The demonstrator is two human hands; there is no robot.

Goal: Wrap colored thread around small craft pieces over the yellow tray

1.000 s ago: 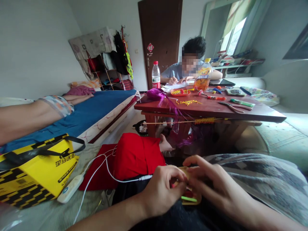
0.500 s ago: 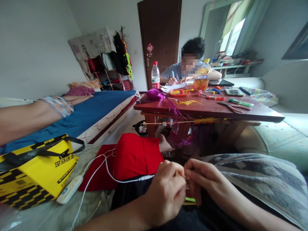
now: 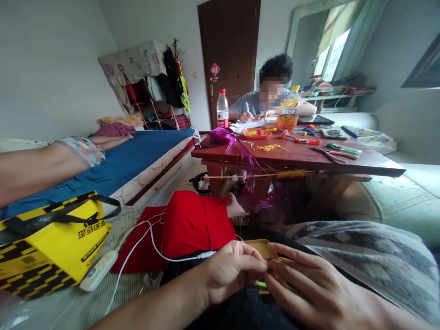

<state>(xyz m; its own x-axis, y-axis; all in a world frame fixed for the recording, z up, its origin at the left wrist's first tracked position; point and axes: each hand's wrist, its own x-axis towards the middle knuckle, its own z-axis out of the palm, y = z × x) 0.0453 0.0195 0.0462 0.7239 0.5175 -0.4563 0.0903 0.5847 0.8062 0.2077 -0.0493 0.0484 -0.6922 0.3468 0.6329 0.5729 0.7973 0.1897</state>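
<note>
Fingers (image 3: 261, 266) meet over yellow tray (image 3: 259, 242); far edge shows.

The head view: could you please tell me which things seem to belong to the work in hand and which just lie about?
Likely in the work:
shallow yellow tray beneath the left hand and right hand
thin yellow sticks
shiny purple strands

Seemingly just lying about:
yellow-and-black bag
red-capped clear plastic bottle
</note>
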